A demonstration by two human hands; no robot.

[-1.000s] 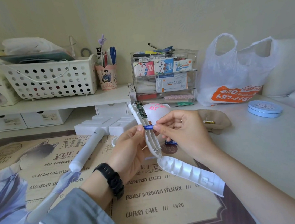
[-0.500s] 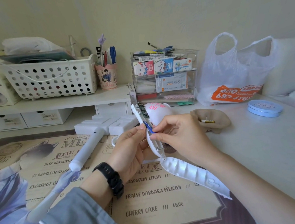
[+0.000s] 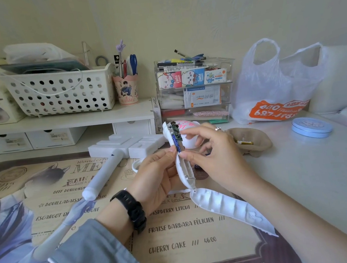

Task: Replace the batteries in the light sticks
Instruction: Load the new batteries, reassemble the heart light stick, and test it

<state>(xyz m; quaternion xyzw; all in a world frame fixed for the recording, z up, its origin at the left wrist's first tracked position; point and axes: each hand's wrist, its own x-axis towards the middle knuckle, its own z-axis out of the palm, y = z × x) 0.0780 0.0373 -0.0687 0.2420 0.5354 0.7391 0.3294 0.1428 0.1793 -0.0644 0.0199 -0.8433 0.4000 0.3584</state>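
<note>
Your left hand (image 3: 156, 176), a black watch (image 3: 131, 209) at its wrist, grips the opened white plastic light stick shell (image 3: 184, 171) upright at frame centre, above the desk (image 3: 302, 170). Your right hand (image 3: 212, 155) pinches a small blue battery (image 3: 178, 147) between thumb and curled forefinger; it sits in the shell's upper slot, below a green circuit board (image 3: 175, 131). The white ribbed cover (image 3: 226, 207) hangs open toward the lower right.
</note>
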